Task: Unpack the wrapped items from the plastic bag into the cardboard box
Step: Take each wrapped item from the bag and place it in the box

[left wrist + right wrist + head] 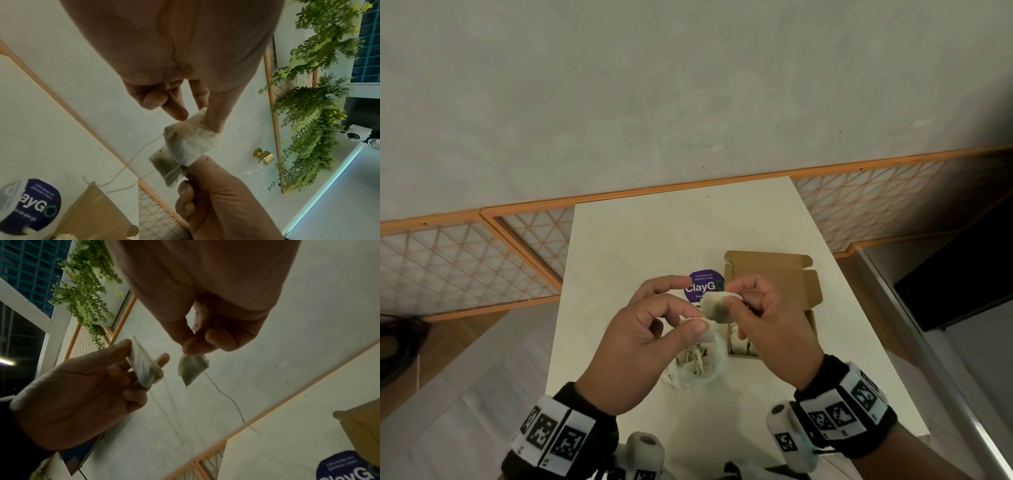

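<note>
Both hands are raised above the white table (640, 246). My left hand (700, 323) pinches a pale wrapped tea bag (191, 138) between thumb and forefinger. My right hand (726, 301) pinches a second, darker tea bag (717, 308), whose string hangs down. In the right wrist view the two tea bags (192, 368) (146, 369) hang a little apart. Below the hands lies the clear plastic bag (698, 366) with several more wrapped items inside. The open cardboard box (774, 274) stands to the right, some items (741, 342) lying in it, partly hidden by my right hand.
A round container with a purple label (703, 286) stands just left of the box's raised lid. The table ends at a grey wall with orange lattice panels (465, 263). A dark object (962, 284) sits off the table to the right.
</note>
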Motion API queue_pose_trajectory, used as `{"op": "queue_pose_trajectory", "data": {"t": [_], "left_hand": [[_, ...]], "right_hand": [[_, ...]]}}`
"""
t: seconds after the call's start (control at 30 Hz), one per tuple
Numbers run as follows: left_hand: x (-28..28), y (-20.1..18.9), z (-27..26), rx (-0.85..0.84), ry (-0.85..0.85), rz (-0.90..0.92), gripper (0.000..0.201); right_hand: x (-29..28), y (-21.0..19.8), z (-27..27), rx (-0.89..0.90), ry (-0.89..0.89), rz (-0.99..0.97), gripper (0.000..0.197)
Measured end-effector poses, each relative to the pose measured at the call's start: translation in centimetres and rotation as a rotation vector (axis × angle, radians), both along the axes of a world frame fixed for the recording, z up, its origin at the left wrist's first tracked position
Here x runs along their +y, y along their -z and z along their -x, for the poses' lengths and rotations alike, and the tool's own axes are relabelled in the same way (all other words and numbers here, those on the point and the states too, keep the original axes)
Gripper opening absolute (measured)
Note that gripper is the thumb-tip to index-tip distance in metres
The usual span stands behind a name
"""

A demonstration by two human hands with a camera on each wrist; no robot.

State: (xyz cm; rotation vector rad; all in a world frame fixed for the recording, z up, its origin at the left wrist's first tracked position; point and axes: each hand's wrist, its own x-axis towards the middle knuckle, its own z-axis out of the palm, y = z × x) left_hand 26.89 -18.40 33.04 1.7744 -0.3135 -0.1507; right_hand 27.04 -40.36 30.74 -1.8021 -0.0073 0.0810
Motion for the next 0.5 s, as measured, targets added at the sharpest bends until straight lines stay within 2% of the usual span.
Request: {"op": "queue_pose_trajectory", "data": {"t": [0.1, 0.2, 0.3, 0.4, 0.5], "left_hand": [[-0.9, 0.1, -0.2, -0.002, -0.010, 0.010, 0.011], [-1.7, 0.9, -0.6, 0.078, -0.052, 0.032, 0.010], [-2.3, 1.4, -0.6, 0.160, -0.053, 0.082, 0.012], [-2.4, 1.5, -0.5, 0.177, -0.086, 0.045, 0.002], [-2.7, 2.1, -0.4, 0.159, -0.083, 0.036, 0.011]], "right_hand": [[0.1, -0.1, 0.3, -0.001, -0.006, -0.051, 0.004], [0.3, -0.2, 0.8, -0.002, -0.040, -0.137, 0.003], [0.2, -0.3, 1.4, -0.026, -0.096, -0.115, 0.001], [0.0, -0.1, 1.8, -0.032, -0.133, -0.088, 0.004], [-0.3, 0.6, 2.3, 0.008, -0.169, -0.063, 0.017]]}}
